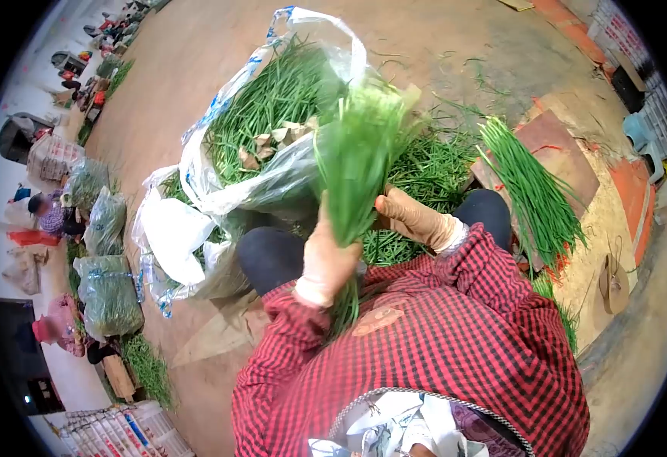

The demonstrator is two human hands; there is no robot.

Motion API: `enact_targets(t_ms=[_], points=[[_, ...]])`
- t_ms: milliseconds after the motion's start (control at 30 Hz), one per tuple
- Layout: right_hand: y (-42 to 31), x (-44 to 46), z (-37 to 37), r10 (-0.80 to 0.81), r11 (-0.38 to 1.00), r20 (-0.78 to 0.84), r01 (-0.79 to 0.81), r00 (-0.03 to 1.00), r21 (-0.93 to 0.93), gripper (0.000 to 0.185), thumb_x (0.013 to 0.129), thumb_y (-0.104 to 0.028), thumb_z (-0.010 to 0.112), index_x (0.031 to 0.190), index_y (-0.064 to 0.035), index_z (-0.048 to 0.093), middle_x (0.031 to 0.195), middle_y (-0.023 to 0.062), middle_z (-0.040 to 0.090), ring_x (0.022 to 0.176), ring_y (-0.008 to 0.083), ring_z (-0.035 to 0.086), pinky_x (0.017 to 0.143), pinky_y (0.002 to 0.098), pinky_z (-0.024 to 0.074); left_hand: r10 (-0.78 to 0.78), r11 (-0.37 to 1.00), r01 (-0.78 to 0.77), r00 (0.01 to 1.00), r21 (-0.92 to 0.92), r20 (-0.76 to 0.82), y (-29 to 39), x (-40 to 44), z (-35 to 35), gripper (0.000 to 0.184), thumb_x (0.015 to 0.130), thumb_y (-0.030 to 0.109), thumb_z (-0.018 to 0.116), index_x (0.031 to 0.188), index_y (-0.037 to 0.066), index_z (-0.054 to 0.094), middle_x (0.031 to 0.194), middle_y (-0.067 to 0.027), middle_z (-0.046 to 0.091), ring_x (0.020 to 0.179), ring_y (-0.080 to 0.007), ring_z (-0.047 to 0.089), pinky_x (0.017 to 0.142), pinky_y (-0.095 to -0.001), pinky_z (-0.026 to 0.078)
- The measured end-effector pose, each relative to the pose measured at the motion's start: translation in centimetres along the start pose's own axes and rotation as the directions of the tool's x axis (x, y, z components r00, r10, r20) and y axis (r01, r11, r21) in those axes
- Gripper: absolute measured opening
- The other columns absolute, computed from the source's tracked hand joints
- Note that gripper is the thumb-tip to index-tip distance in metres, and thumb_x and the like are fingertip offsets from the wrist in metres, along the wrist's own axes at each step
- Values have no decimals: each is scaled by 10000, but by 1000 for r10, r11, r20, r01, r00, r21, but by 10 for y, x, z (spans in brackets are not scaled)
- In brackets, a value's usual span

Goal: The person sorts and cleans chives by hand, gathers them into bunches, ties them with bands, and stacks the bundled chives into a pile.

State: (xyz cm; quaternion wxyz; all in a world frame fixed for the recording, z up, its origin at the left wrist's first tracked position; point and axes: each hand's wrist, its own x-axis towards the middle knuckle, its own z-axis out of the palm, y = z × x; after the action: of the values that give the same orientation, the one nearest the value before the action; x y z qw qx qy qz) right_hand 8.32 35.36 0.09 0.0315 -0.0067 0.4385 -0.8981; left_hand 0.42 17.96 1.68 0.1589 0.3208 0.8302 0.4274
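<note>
A thick bunch of garlic chives (362, 152) stands upright in front of me, its pale ends at the top and blurred by motion. My left hand (329, 257), in a light glove, is closed around the lower part of the bunch. Leaf tips hang below that hand. Beside the bunch on the right is my right hand (415, 217), also gloved, with an orange covering on one fingertip. Its fingers are stretched out, and I cannot tell whether they touch the leaves. Loose chives (436, 171) lie beneath and behind it.
A large clear plastic bag (196, 171) full of chives stands ahead on the left. At right, a tidy chive bundle (531, 190) lies across a brown board (573, 164). Packed bags (108, 297) line the left side, where a person in pink (60, 324) sits among other people.
</note>
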Motion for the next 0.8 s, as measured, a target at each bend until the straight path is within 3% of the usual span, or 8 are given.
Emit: enact_targets(t_ms=[67,200,333,400,500,600,667,800], points=[[1,-1,-10,-35,990,-195,8,980,-141,799,815,-530,708,1408,-96,394,1266,52,547,1132,168,541,900,347,477,26,939,-49,997,341,73,17,9,19,969,697,58,677,1498,3,134,1150,-240,606,895,-393,659,763,-408,530],[-9,-13,-10,-194,979,-479,196,856,-45,435,822,-199,746,1198,-52,585,1089,36,635,990,143,601,857,316,494,149,891,-190,980,413,129,43,17,53,1004,696,178,700,1488,-21,116,1152,-263,563,777,-387,659,635,-465,531],[-31,-29,-33,-133,985,-561,170,817,14,297,786,-95,724,1063,-34,639,935,36,672,821,146,641,754,277,524,266,916,-334,920,222,287,60,13,58,1082,721,293,740,1512,22,54,1212,-253,541,902,-394,642,731,-444,535],[-57,-42,-23,-228,971,-551,230,803,-66,305,791,-119,681,1081,-31,644,924,41,672,777,155,644,722,282,531,372,924,-321,879,-206,299,64,12,44,768,831,324,692,1454,33,351,1344,-200,527,1179,-298,575,969,-357,459],[-75,-67,-51,-189,982,-580,153,793,-110,364,795,-120,660,1138,-4,621,949,69,685,803,169,660,719,280,548,218,740,224,812,-634,542,21,24,31,333,937,251,576,1171,30,664,1213,-115,644,1213,-247,541,1066,-404,371],[-105,-92,-39,-112,983,-484,26,868,-181,463,747,-65,707,1189,2,589,1016,109,689,862,178,678,741,300,566,179,505,411,811,-759,558,-22,34,40,637,918,403,600,1418,50,427,1409,-127,478,1336,-276,398,1123,-417,271],[-102,-92,-32,-85,979,-396,3,914,-203,595,736,-82,744,1281,6,522,1121,128,650,978,195,646,859,327,530,255,154,422,857,-893,448,-43,35,63,797,901,473,600,1497,70,256,1475,-117,379,1370,-287,339,1138,-426,232],[-38,-86,-37,94,619,-307,-296,947,-727,876,748,-213,729,1457,-4,260,1263,161,558,1177,241,525,1021,315,387,314,13,309,902,-951,297,-17,39,50,816,860,460,667,1478,83,290,1454,-110,409,1346,-279,380,1113,-451,287]])
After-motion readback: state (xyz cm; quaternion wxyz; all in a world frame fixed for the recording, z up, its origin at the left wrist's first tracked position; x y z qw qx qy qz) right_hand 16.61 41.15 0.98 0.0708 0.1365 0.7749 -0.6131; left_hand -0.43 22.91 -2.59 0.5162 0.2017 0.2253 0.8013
